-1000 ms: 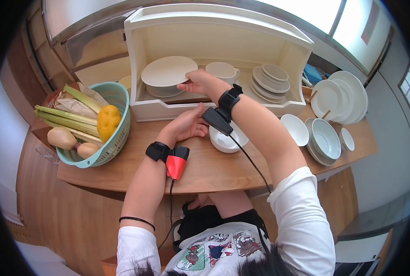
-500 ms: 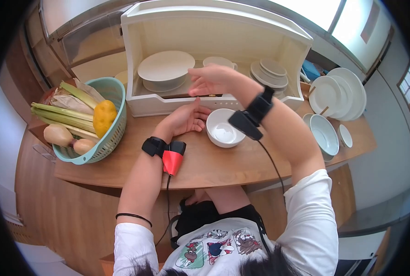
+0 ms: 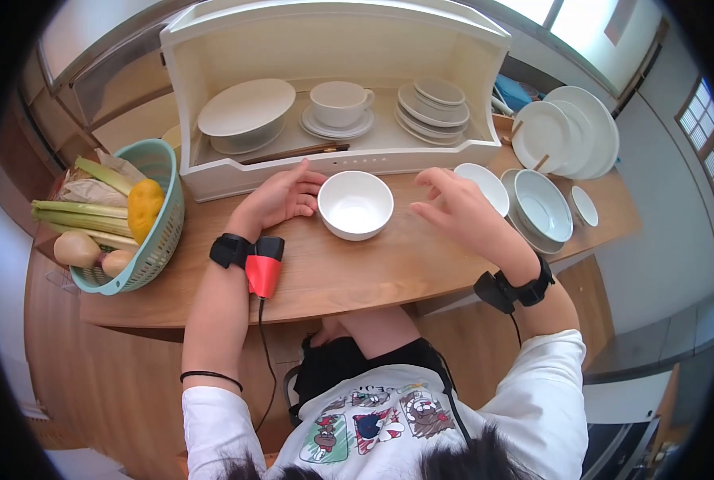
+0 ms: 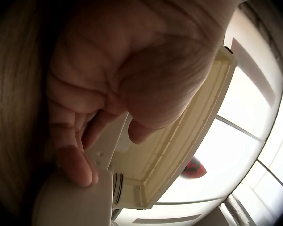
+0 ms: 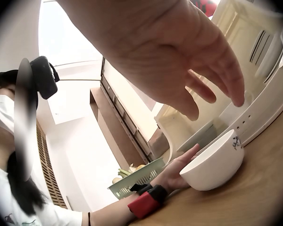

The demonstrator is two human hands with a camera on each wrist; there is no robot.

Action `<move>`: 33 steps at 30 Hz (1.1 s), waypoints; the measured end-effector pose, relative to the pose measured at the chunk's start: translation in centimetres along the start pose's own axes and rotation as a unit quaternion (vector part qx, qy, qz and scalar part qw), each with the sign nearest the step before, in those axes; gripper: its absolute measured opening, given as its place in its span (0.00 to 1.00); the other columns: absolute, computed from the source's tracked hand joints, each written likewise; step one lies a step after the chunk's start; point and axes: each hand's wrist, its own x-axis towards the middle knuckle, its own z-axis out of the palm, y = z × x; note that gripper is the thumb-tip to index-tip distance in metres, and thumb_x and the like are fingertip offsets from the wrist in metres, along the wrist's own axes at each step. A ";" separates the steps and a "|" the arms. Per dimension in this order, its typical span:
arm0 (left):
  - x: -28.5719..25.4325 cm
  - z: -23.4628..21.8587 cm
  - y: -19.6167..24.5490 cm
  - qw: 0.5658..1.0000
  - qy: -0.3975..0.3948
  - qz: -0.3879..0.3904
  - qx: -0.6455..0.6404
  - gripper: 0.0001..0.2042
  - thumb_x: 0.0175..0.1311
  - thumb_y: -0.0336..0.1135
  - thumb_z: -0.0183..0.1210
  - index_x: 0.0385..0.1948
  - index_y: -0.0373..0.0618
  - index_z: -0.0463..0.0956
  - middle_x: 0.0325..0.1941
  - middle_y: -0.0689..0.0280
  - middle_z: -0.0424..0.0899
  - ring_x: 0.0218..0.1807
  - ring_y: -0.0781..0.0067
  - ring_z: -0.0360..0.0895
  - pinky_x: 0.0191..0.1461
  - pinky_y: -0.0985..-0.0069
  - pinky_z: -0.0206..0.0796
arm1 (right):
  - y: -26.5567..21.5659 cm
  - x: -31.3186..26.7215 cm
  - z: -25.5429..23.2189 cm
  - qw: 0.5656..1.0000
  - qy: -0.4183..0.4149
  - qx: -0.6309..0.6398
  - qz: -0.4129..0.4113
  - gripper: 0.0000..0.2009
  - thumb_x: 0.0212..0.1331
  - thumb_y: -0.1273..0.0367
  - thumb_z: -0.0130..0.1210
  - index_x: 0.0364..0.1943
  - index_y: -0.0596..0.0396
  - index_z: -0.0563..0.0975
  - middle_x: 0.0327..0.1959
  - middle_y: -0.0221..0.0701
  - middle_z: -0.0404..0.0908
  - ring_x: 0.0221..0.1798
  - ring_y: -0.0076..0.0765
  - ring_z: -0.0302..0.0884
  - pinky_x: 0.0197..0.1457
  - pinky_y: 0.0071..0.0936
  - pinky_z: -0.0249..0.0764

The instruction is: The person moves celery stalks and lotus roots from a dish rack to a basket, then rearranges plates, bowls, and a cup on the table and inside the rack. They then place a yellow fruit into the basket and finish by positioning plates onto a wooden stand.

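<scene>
A white bowl stands upright on the wooden table between the two hands. My left hand rests at the bowl's left side, fingers loosely bent with the fingertips right at its wall; the left wrist view shows them against the white bowl. To the right of the bowl my right hand hovers with relaxed, slightly bent fingers and nothing in it. In the right wrist view the same bowl shows a small dark blue mark, below the dangling fingers of the right hand.
Behind stands a white cabinet holding stacked plates, a cup on saucers, small plates and chopsticks. A green basket of vegetables sits left. At right are bowls and racked plates.
My right hand has drawn back from the plate in the cabinet, moving right and toward me to beside the bowl. The left hand has stayed by the bowl. The head view has shifted slightly.
</scene>
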 end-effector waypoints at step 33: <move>0.0 0.8 -0.1 0.999 0.036 0.003 0.005 0.25 0.66 0.51 0.35 0.46 0.34 0.66 0.36 0.63 0.75 0.30 0.80 0.73 0.32 0.85 0.69 | 16.4 -14.5 -8.8 0.835 0.432 -0.181 0.288 0.16 0.49 0.69 0.56 0.42 0.61 0.70 0.41 0.41 0.72 0.42 0.45 0.72 0.42 0.33 0.70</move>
